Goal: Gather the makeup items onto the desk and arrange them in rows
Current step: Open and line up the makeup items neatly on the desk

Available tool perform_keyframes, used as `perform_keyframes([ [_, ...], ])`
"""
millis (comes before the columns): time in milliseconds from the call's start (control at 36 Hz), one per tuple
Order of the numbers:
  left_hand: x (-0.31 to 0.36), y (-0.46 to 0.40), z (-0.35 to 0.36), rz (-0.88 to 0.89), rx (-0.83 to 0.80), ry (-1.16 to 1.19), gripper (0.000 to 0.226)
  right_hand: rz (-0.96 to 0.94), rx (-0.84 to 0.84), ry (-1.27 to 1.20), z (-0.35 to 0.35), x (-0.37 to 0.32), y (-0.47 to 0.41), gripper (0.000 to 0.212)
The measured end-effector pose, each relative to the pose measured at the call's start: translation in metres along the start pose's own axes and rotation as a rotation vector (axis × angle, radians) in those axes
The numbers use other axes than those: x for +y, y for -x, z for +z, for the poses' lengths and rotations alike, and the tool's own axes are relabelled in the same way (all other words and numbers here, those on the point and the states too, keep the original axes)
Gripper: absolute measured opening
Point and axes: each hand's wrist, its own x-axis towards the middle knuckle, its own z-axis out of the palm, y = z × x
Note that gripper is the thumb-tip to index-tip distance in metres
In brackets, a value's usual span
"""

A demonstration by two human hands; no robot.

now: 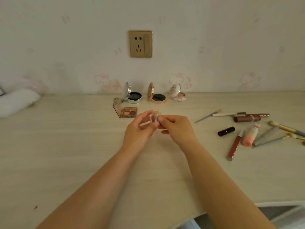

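- While both arms reach out over the desk (pixel 66 146), the left hand (pixel 140 131) and the right hand (pixel 177 128) meet in the middle and share one small clear case (pixel 154 119) with brown colour inside
- The left hand has its thumb and fingers curled round the case from the left, pinching it
- The right hand pinches the right edge of the same case with its fingertips, the other fingers bent under
- The case is up off the desk, between the two hands
- Just past the hands, a bit of orange shows behind the case; I cannot tell what it is
- Past the left hand lies an open eyeshadow box (pixel 127 110) with its clear lid up
- Farther back, by the wall, three round compacts stand open in a row: a silver one (pixel 132 95), a gold one (pixel 157 96) and a flowery white one (pixel 179 95)
- Well off to the side of the right hand lie a black lipstick (pixel 226 131), a red lip gloss (pixel 234 147), a pink tube (pixel 250 136), a brown tube (pixel 247 119), some pencils (pixel 208 116) and some brushes (pixel 285 128), all mixed up
- Far from the left hand, at the desk's edge, sits a white cloth (pixel 17 101)
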Motion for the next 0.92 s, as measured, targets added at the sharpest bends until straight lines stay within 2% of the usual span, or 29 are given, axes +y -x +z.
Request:
perform_keyframes([
  [306,-0.007,-0.003,0.002,-0.005,0.010,-0.008,0.037,0.020,-0.008,-0.027,0.000,0.012,0.004,0.016],
  [500,-0.005,-0.003,-0.001,-0.068,-0.003,0.044,0.045,-0.012,-0.009,0.015,0.000,0.017,0.004,0.015],
  [917,-0.003,0.001,0.003,-0.076,0.064,-0.041,0.039,-0.024,-0.011,0.032,-0.001,0.016,0.008,0.021],
])
